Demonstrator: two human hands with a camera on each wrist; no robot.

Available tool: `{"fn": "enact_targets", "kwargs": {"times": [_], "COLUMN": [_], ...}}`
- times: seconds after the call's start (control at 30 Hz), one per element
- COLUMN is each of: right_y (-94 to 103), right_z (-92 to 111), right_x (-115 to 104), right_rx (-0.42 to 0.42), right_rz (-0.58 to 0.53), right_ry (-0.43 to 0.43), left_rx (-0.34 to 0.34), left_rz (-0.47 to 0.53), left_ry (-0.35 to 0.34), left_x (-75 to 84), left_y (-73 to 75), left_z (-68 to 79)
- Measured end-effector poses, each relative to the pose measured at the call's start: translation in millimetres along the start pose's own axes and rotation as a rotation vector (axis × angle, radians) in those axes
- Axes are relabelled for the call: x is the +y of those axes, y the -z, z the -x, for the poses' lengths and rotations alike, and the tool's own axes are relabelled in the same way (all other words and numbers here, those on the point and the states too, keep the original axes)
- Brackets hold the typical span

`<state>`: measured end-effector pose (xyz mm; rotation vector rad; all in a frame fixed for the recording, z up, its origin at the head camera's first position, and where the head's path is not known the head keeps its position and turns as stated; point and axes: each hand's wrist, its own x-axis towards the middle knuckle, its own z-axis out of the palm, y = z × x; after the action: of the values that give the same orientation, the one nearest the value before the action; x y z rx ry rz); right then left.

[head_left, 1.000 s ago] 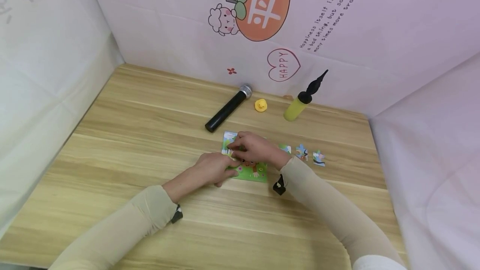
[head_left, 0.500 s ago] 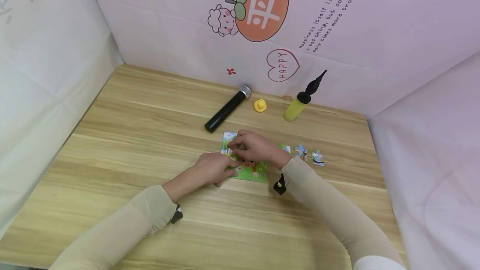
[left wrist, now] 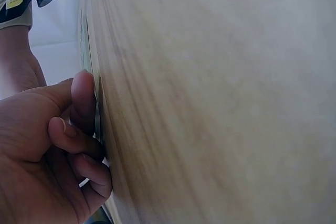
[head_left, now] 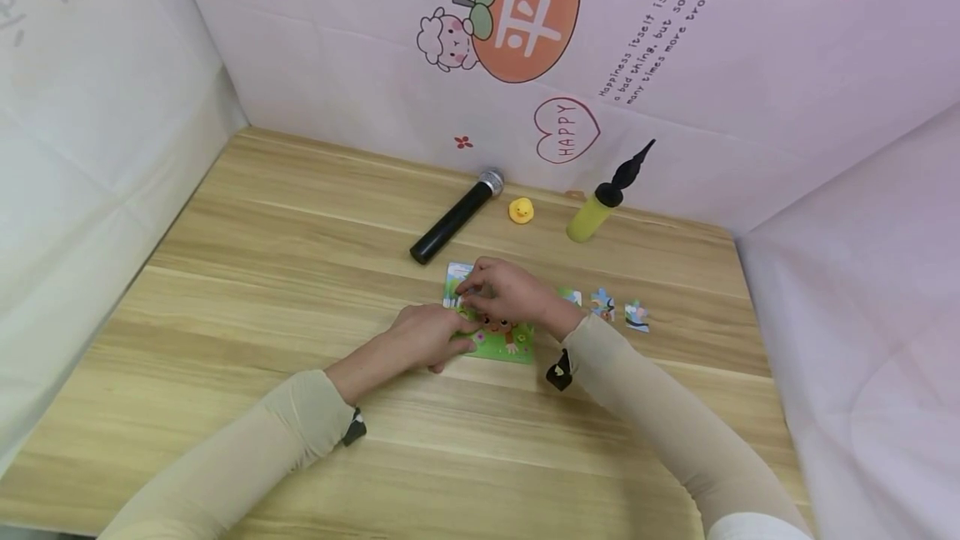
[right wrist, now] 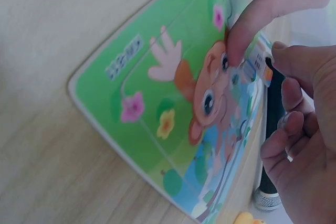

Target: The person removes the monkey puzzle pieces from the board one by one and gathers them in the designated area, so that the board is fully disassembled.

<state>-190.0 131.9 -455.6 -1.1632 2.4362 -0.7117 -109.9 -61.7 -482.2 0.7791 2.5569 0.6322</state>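
A puzzle board (head_left: pixel 510 348) with a cartoon monkey (right wrist: pixel 202 87) on green grass lies on the wooden table. My left hand (head_left: pixel 423 336) rests at its left side, index finger straight across the picture and thumb on the green part. The other fingers of that hand curl near the table in the left wrist view. Over the upper part of the board, my right hand (head_left: pixel 513 294) pinches a small puzzle piece (right wrist: pixel 261 64) between thumb and fingers. Loose pieces (head_left: pixel 602 304) with blue and orange print lie to the right of the right wrist.
Behind the board lie a black microphone (head_left: pixel 453 219) and a yellow rubber duck (head_left: pixel 521 211). A yellow-green hand pump (head_left: pixel 592 217) with a black top stands farther right. White printed cloth (head_left: pixel 337 32) walls the table on the back and sides.
Both hands stay at the board in nearly the same place, with only slight shifts of the right fingers. Loose pieces, microphone, duck and pump have not moved.
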Motion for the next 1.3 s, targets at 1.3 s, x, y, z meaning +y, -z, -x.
{"fn": "enact_targets", "kwargs": {"times": [1.3], "right_y": [25.0], "right_z": [131], "right_x": [20], "right_rx": [0.638], "right_rz": [-0.831], "right_ry": [-0.91], "left_rx": [-0.03], "left_rz": [0.013], "left_ry": [0.022], "left_x": [-1.6], "left_y": [1.2], "left_z": [-4.8]}}
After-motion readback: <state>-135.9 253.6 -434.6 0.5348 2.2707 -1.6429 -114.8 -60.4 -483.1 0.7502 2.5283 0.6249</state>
